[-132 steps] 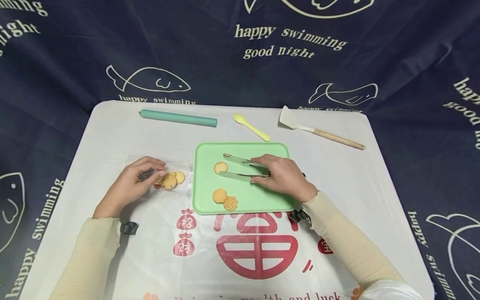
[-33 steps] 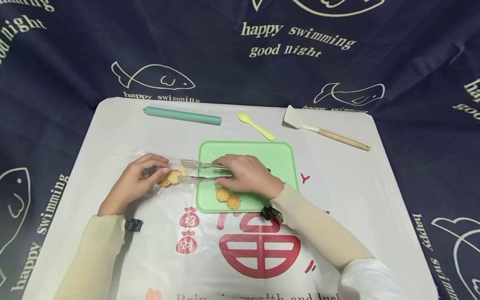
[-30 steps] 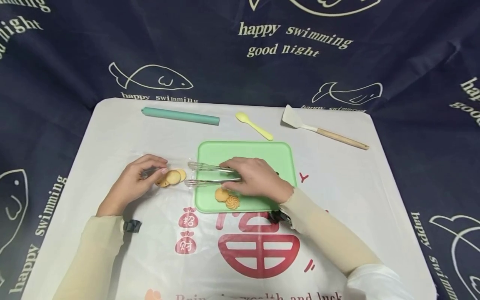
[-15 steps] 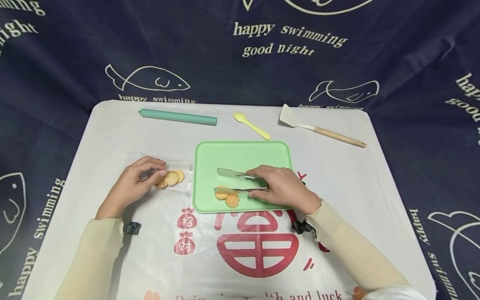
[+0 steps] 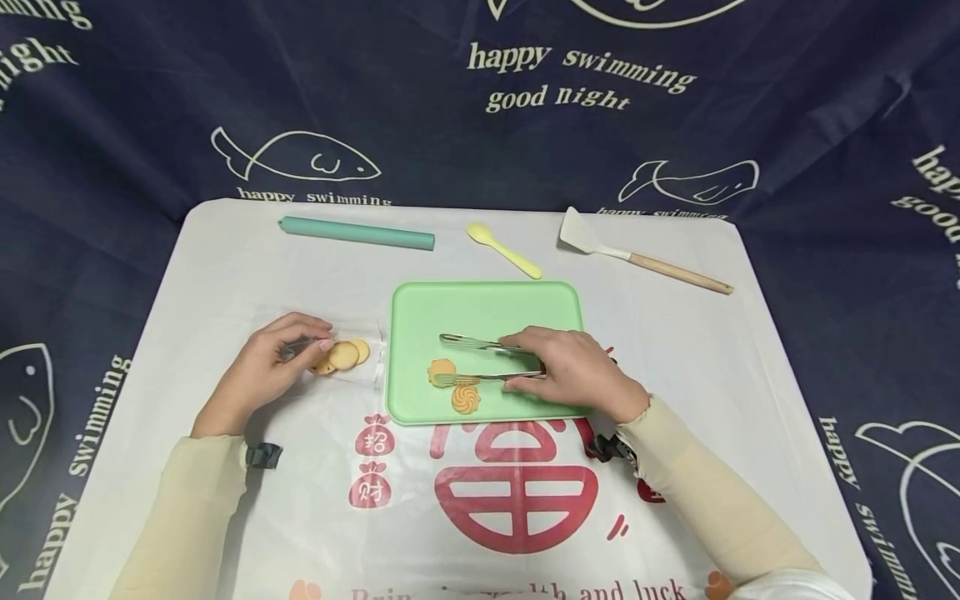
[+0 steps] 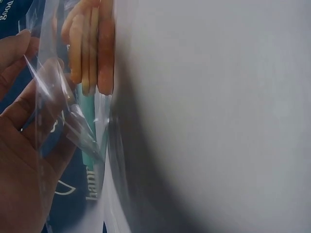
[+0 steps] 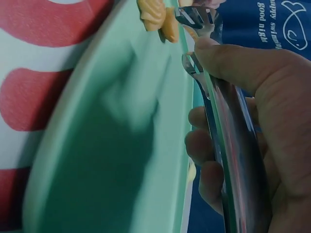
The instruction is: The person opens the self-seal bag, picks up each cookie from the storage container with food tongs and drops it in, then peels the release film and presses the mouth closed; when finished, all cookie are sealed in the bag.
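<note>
My left hand (image 5: pixel 281 358) holds a clear plastic bag (image 5: pixel 372 377) lying left of the tray. Several stacked cookies (image 5: pixel 343 356) show in the bag; the left wrist view has them edge-on, with film (image 6: pixel 80 128) across the fingers. My right hand (image 5: pixel 570 367) grips metal food tongs (image 5: pixel 480 342) over the light green tray (image 5: pixel 416 308). The tong arms are spread apart with nothing between their tips. On the tray lie a scalloped cookie (image 5: pixel 440 367) and a swirl cookie (image 5: pixel 466 402), close together. The lower tong tip overlaps the scalloped cookie in the head view; contact cannot be told.
A teal rod (image 5: pixel 356 233), a yellow spoon (image 5: pixel 502 248) and a spatula (image 5: pixel 645 262) with wooden handle lie along the table's far side. Dark printed cloth (image 5: pixel 480 133) hangs behind the white table (image 5: pixel 225 267). Red printing marks the near table surface.
A round cookie earlier on the tray is gone from there. The tongs came back right from the bag's mouth to the remaining cookies. The scalloped cookie has shifted slightly away. The left hand stayed put.
</note>
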Demonstrator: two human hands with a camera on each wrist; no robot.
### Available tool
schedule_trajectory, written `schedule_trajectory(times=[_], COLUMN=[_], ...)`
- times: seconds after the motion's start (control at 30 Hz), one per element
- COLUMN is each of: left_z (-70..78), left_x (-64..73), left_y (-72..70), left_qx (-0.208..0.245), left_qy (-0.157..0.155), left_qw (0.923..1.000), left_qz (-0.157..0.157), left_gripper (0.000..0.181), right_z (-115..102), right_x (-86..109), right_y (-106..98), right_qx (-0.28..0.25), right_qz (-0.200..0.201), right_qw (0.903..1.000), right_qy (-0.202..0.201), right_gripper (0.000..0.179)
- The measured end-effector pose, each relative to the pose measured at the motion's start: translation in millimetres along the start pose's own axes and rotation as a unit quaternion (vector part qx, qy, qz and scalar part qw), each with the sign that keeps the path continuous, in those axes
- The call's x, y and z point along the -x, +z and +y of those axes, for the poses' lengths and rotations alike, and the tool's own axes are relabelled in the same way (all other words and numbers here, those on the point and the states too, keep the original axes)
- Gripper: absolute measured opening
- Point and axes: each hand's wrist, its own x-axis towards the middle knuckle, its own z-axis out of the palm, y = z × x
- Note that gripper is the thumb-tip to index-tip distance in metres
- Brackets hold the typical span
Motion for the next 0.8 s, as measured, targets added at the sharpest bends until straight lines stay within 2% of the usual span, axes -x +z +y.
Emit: schedule_trajectory(times=[0.13,0.43,0.8], left_z=[0.7,0.2,1.1], left_x=[0.0,0.5,1.2], left_y=[-0.3,0.1,-0.3], left_qx=[0.001,0.000,0.000], left_qy=[-0.005,-0.004,0.007], left_qw=[1.0000,1.0000,1.0000], left_qz=[-0.002,0.000,0.002], left_gripper=[0.012,0.010,0.010], right_z=[-0.4,6.2,-0.4], right_x=[0.9,1.2,4.3], right_y=[0.9,-0.7,3.0], right_qx=[0.005,0.028,0.004], right_qz=[0.004,0.036,0.014], right_qw=[1.0000,0.9983,0.9999], right_qy=[0.000,0.037,-0.005], right_gripper=[0.056,0.058,0.056])
